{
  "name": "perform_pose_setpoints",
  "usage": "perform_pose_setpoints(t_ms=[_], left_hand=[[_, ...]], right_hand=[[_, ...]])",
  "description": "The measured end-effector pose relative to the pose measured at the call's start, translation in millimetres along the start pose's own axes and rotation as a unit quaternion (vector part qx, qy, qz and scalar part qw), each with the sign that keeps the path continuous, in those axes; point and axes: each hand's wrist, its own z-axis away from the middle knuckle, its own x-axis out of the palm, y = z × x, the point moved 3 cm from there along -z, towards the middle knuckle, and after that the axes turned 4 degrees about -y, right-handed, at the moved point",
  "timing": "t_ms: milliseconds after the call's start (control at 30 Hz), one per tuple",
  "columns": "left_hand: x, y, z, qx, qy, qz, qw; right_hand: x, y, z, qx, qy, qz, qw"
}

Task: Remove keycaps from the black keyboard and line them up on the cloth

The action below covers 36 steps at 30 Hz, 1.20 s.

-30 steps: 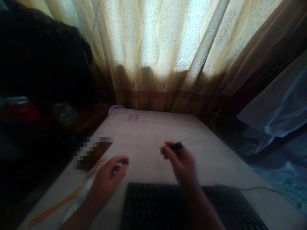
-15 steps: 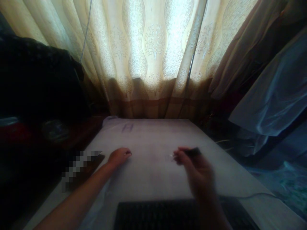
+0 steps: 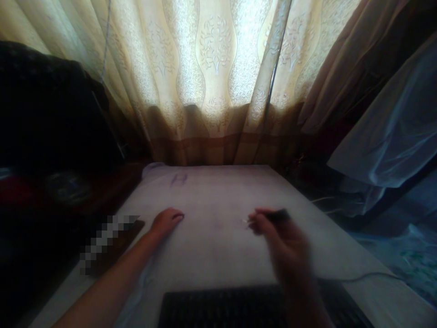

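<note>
My left hand (image 3: 167,221) rests on the pale table cover (image 3: 211,255), left of the middle, its fingers curled in. Whether anything is inside those fingers is hidden. To the right, my right hand (image 3: 285,241) is closed in a pinch and appears held over the cover. A small dark object (image 3: 282,215) shows at the back of this grip, and thin whitish tips (image 3: 246,222) stick out in front of the fingers. Blur hides what kind of thing it is. Below the right forearm lies a black keyboard (image 3: 221,307), partly covered by that arm.
Patterned curtains (image 3: 216,68) hang behind the table. A brown object (image 3: 119,250), partly pixelated, lies by my left forearm. A cable (image 3: 365,275) runs right from the keyboard. A large dark shape (image 3: 51,114) stands left; a light cloth or plastic sheet (image 3: 385,146) hangs right.
The view has shifted slightly, so the background sits a little higher and to the left. My right hand appears slightly further right; both hands keep the same closed pose.
</note>
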Motion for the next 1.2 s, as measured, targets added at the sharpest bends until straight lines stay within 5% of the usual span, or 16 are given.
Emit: perform_pose_setpoints(t_ms=[1200], left_hand=[[0.3, -4.3, -0.7, -0.016, 0.025, -0.004, 1.0]], right_hand=[[3.0, -5.5, -0.3, 0.005, -0.017, -0.01, 1.0]])
